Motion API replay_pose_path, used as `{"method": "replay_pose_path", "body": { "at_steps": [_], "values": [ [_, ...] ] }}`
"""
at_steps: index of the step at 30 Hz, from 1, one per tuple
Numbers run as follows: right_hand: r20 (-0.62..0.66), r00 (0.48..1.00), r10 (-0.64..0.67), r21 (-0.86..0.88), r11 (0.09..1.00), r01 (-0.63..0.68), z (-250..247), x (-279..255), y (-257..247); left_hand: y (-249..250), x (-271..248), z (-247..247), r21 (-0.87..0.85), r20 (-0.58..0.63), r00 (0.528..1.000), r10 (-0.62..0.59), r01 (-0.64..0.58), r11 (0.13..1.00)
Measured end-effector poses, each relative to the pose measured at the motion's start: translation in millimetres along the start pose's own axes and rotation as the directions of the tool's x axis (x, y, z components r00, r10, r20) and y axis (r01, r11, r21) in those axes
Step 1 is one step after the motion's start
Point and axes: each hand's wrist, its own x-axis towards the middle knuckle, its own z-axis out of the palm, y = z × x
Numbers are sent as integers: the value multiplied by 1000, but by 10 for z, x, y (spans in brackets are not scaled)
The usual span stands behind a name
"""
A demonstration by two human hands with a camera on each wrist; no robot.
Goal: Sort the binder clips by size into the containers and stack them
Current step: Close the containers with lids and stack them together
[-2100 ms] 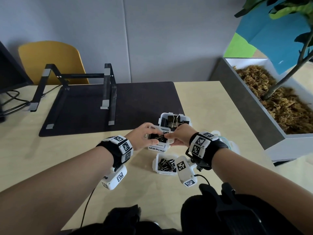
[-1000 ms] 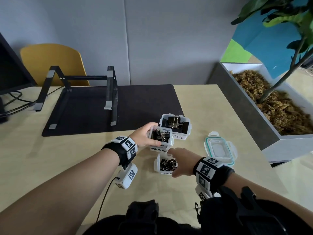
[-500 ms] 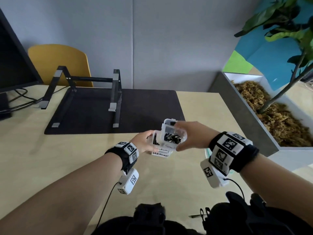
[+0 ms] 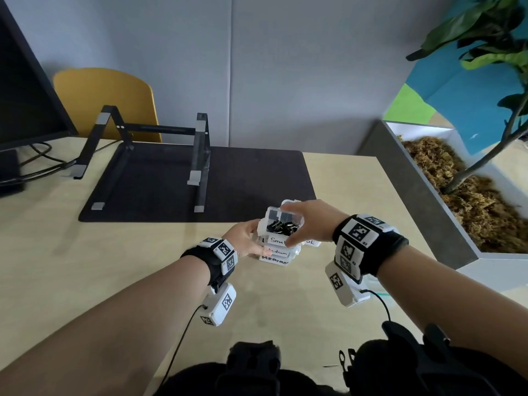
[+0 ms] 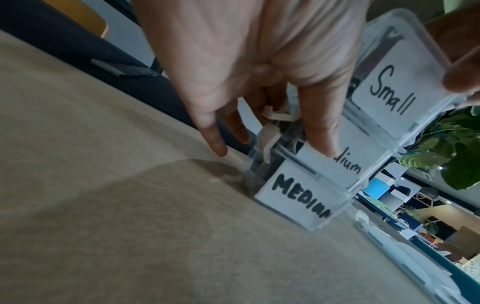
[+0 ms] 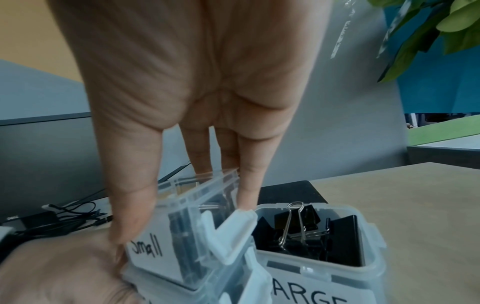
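Two clear containers labelled Medium (image 4: 275, 260) stand stacked on the table. My left hand (image 4: 258, 238) grips the upper one (image 5: 335, 164) from the left, its thumb (image 5: 322, 142) on the label. My right hand (image 4: 288, 225) grips the Small container (image 4: 275, 240) from above, thumb (image 6: 130, 216) on the front and fingers (image 6: 249, 185) behind. That container holds several small black clips and sits slightly tilted on top of the stack. I cannot tell whether it is fully seated. The Large container (image 6: 311, 273), holding large black clips (image 6: 293, 224), stands right beside the stack.
A black desk mat (image 4: 228, 181) with a laptop stand (image 4: 197, 164) lies behind the stack. A monitor (image 4: 25, 90) is far left, and a grey planter (image 4: 423, 201) borders the table's right edge. A clear lid (image 5: 405, 257) lies to the right.
My right hand picked the Small container up from the table in front of the stack and brought it on top of the Medium containers. My left hand kept its hold.
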Motion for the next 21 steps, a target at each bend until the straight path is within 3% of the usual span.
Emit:
{"method": "replay_pose_path", "body": {
  "at_steps": [17, 21],
  "values": [
    [11, 1000, -2, -181, 983, 4, 10, 1, -109, 91, -18, -41, 184, -9, 999, -34, 35, 982],
    [20, 1000, -3, -205, 979, 8, -2, -21, -127, 150, -66, -99, 187, -63, 998, -13, 25, 982]
  ]
}}
